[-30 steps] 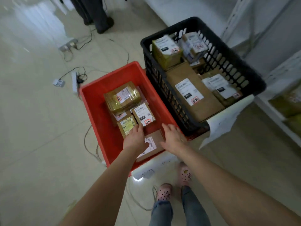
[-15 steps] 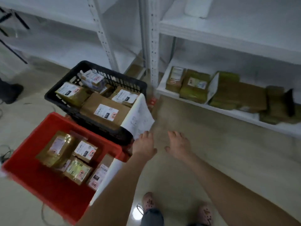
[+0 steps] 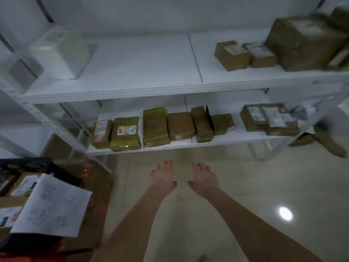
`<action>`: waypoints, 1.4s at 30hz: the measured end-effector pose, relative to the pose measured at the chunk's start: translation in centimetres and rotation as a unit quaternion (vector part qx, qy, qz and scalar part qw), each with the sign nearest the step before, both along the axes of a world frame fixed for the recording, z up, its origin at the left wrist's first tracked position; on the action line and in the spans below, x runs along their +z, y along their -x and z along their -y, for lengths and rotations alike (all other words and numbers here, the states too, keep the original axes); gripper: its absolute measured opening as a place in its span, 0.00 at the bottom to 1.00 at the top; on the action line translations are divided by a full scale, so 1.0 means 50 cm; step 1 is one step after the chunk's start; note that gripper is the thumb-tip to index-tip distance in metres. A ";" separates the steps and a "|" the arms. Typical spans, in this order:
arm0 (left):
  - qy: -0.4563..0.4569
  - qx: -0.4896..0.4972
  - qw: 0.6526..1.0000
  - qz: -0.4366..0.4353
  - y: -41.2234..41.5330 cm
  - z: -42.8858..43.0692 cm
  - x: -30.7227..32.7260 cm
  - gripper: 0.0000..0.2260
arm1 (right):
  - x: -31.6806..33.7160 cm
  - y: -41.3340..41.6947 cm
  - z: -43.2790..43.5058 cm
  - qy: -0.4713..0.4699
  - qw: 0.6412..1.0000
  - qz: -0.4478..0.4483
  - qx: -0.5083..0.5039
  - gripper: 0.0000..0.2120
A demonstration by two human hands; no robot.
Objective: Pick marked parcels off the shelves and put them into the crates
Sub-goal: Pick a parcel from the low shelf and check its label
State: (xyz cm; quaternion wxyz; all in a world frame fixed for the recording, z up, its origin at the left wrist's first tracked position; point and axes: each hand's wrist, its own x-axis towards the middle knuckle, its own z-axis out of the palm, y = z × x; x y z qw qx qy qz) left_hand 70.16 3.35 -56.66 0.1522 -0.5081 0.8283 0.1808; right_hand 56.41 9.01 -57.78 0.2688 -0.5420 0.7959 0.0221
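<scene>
Empty left hand (image 3: pixel 162 177) and right hand (image 3: pixel 204 179) hovered side by side, palms down, fingers straight, gripping nothing; parcels (image 3: pixel 125 133) sat ahead of both on lower shelf (image 3: pixel 188 144), black crate (image 3: pixel 24 163) off to their left.

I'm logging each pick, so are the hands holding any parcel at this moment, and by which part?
Nothing is held. The left hand and right hand reach forward with fingers straight, empty, short of the lower shelf.

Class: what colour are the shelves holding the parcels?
White shelves, seen in the head view.
</scene>
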 end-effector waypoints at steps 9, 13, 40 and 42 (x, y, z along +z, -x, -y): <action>-0.009 -0.093 0.996 -0.008 0.369 0.022 -0.017 0.37 | -0.012 0.353 -0.022 0.010 0.994 -0.006 -0.107 0.31; -0.010 -0.127 0.992 -0.015 0.492 0.071 -0.047 0.37 | -0.043 0.474 0.012 0.010 0.991 -0.007 -0.130 0.30; -0.001 0.012 1.000 0.016 0.951 0.429 -0.561 0.32 | -0.585 0.953 0.511 -0.009 0.994 0.008 0.107 0.37; 0.009 0.034 0.999 0.008 0.955 0.418 -0.572 0.31 | -0.603 0.965 0.506 -0.008 0.991 0.011 0.134 0.34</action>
